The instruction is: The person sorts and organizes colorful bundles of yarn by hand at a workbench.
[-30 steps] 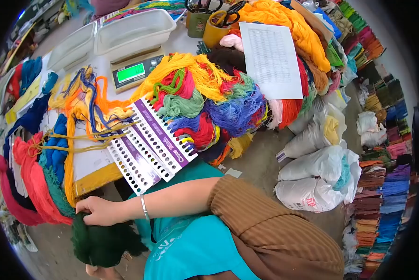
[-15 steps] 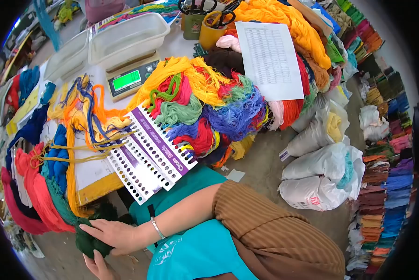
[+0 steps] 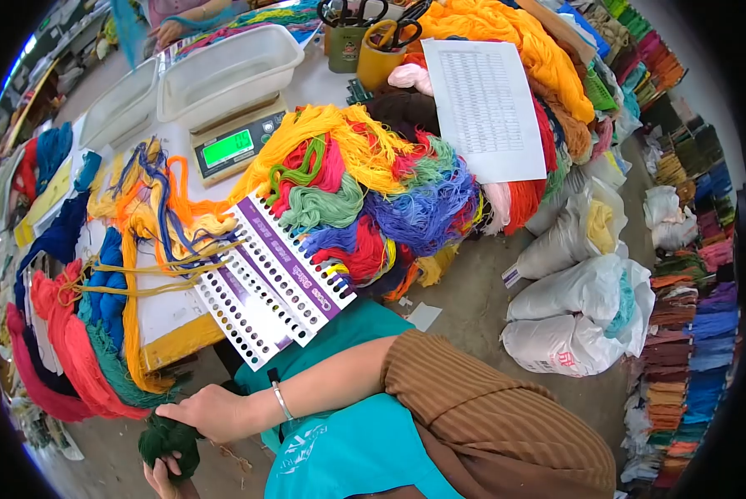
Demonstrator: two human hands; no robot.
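Note:
At the lower left, my left hand [image 3: 163, 476] curls its fingers around a bundle of dark green thread [image 3: 167, 447]. My right hand [image 3: 217, 413], with a silver bangle on the wrist, is at the top edge of that bundle. Its index finger points left while the other fingers are folded in, apparently gripping some of the thread; the palm side is hidden. Just above hang a teal-green skein [image 3: 115, 366] and a coral-red skein [image 3: 74, 349] over the table edge. Two colour cards with punched holes [image 3: 286, 266] lie at the table corner.
A digital scale [image 3: 238, 143] carries a white plastic tub [image 3: 227, 75]. Heaped coloured thread [image 3: 423, 204] and a printed sheet [image 3: 488, 108] cover the right. Scissors stand in cups [image 3: 379, 62]. Plastic bags [image 3: 564, 308] sit on the floor. Another person's hand [image 3: 169, 33] shows at the top.
My right hand has shifted slightly right and folded its fingers, uncovering the green bundle. The bundle is now lower and rounder in my left hand. Another person's hand has appeared at the top.

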